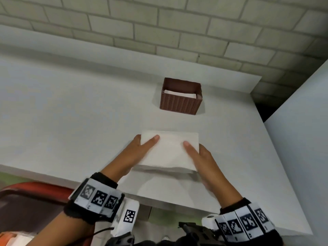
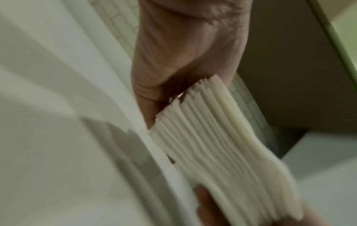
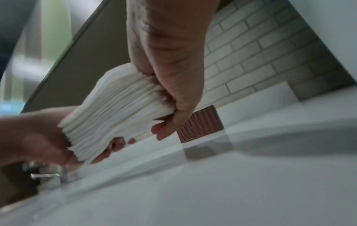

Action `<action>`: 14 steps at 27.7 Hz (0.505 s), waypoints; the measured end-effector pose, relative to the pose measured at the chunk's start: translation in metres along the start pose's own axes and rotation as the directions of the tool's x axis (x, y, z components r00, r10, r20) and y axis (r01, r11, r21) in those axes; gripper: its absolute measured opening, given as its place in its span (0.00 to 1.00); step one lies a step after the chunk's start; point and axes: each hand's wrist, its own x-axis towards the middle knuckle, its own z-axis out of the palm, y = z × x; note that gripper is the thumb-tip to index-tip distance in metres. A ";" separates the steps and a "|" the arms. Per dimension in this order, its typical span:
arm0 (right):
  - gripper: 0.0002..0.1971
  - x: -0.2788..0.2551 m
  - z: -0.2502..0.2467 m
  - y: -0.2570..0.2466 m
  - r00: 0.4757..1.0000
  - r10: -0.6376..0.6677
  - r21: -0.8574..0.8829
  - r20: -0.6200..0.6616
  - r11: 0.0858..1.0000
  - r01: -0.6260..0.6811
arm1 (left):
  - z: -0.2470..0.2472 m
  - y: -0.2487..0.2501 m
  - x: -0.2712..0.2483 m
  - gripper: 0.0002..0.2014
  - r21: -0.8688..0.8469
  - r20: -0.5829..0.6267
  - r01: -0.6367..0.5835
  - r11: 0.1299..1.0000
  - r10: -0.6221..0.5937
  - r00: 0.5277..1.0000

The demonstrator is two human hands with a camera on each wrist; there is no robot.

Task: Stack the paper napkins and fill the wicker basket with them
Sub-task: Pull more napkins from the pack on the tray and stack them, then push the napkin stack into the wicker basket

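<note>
A thick stack of white paper napkins (image 1: pixel 168 150) hangs just above the white table, held from both sides. My left hand (image 1: pixel 136 150) grips its left edge, thumb on top and fingers underneath. My right hand (image 1: pixel 198 155) grips the right edge the same way. The wrist views show the layered edge of the napkin stack (image 2: pixel 222 145) (image 3: pixel 115 113) pinched by both hands. The brown wicker basket (image 1: pixel 180 102) (image 3: pixel 201 123) stands farther back on the table, with some white napkins (image 1: pixel 179 94) lying inside it.
The white table (image 1: pixel 71 112) runs back to a pale brick wall (image 1: pixel 159 29). A white panel (image 1: pixel 301 139) stands at the right beyond the table's edge. A red chair (image 1: pixel 35 190) is below the near edge at the left.
</note>
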 end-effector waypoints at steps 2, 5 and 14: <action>0.23 0.004 -0.002 -0.002 0.969 0.214 0.211 0.127 0.949 -0.237 | -0.001 0.008 0.003 0.31 -0.053 0.079 0.199 0.979 -0.194 0.978; 0.15 0.010 -0.008 -0.005 0.892 0.361 0.233 0.274 0.874 -0.425 | 0.001 0.015 0.006 0.25 0.003 0.124 0.289 0.957 -0.287 0.950; 0.21 0.098 -0.062 -0.099 0.973 0.209 0.052 0.095 0.975 -0.214 | 0.009 0.109 0.074 0.06 -0.218 0.226 0.070 0.974 -0.019 0.974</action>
